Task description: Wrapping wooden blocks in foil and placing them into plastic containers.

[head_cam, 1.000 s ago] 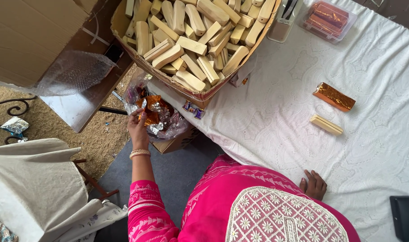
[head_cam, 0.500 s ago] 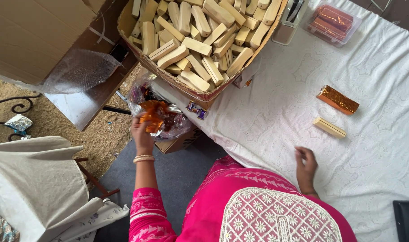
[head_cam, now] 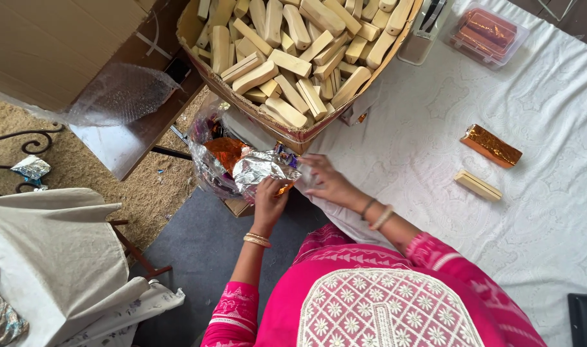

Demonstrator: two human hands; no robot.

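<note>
My left hand [head_cam: 269, 200] is clenched on a crumpled sheet of foil [head_cam: 262, 168], silver side up with a bit of orange showing under my fingers. My right hand [head_cam: 327, 182] reaches across to the same sheet; its fingertips touch the foil's right edge, though I cannot tell whether they have pinched it or only rest against it. The foil sits at the edge of the white cloth-covered table [head_cam: 435, 128], right where the cloth drops off.

Just left of the foil, below the table edge, a clear plastic bag [head_cam: 210, 164] bulges with more orange and silver wrappers. Directly above the foil, overhanging the table corner, a cardboard box [head_cam: 267, 125] is heaped with pale wooden blocks [head_cam: 293, 64]. Two small purple wrapped pieces [head_cam: 284, 150] lie between the box and the foil.

Well to the right of the foil, out on the cloth, lie one bare wooden block [head_cam: 478, 186] and, just above it, one block wrapped in orange foil [head_cam: 491, 146]. Farther off, beyond the box, a clear plastic tray [head_cam: 489, 33] holds more orange-wrapped blocks. To the left of the bag, a sheet of bubble wrap [head_cam: 116, 96] rests on a low brown surface.
</note>
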